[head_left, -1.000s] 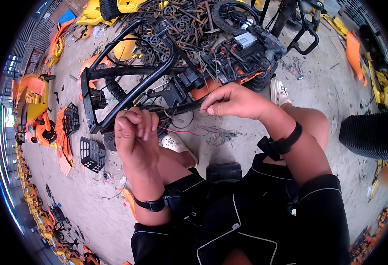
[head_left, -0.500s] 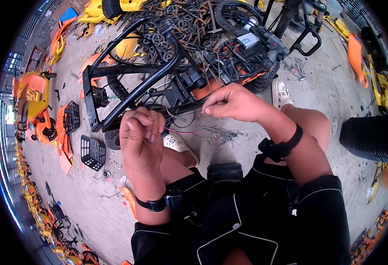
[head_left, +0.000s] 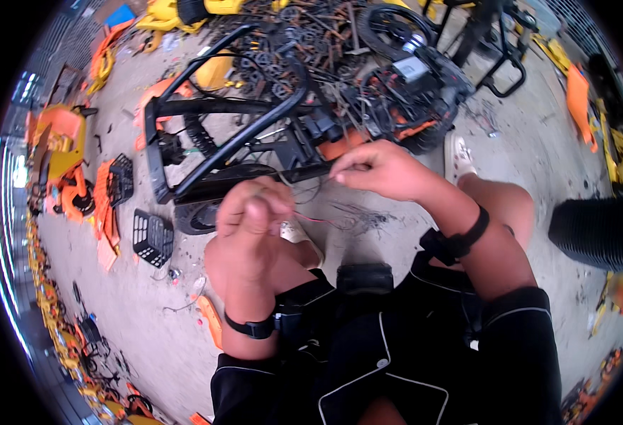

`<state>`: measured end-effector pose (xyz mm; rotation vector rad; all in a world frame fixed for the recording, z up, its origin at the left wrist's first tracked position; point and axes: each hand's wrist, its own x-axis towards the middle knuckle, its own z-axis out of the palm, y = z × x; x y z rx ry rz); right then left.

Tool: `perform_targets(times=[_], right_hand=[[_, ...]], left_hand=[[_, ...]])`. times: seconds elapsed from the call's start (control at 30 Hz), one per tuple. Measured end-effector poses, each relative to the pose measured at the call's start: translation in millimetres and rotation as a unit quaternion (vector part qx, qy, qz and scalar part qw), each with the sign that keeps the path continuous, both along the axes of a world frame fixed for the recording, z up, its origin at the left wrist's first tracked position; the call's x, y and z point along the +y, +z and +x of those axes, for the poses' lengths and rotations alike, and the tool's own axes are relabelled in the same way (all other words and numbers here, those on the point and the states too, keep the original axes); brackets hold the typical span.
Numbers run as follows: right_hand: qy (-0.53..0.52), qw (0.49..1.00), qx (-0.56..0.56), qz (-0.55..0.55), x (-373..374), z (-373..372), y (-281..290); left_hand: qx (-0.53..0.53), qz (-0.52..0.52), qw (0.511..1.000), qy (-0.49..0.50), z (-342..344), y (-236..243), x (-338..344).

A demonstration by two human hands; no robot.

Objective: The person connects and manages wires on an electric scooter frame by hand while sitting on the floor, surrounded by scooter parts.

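My left hand (head_left: 253, 216) is closed, with a thin red wire (head_left: 315, 219) running out from its fingers toward the right. The hand is slightly blurred. Farther right, my right hand (head_left: 379, 170) pinches its thumb and fingers together at the end of a thin dark wire (head_left: 318, 193) that loops down between the hands. Just beyond both hands lies a black tubular vehicle frame (head_left: 244, 138) on its side, with a wheel (head_left: 199, 217) near its left end. A tangle of loose thin wires (head_left: 368, 217) lies on the floor below my right hand.
A heap of rusty metal parts (head_left: 283, 57) lies behind the frame, next to a motor assembly (head_left: 425, 88). Black baskets (head_left: 153, 237) and orange panels (head_left: 104, 205) are at left. A stack of black crates (head_left: 595, 230) stands at right.
My left hand has moved a little to the right, nearer my right hand, bringing the red wire along. The whole view has shifted slightly. My right hand keeps its pinch.
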<state>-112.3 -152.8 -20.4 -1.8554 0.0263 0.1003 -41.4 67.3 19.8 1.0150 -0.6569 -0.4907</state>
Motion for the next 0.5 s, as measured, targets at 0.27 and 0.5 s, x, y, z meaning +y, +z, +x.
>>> perform_targets(times=[0.27,0.5], right_hand=[[-0.012,0.986,-0.141,-0.092,27.7,3.0,-14.1],[-0.080,0.996,-0.014,-0.037,26.4,1.9,-28.5]], left_hand=[[-0.120,0.128,0.983,-0.058,-4.2,-1.6,9.8],[-0.187,0.085,0.976,-0.071,-18.8,-10.2,-8.0]])
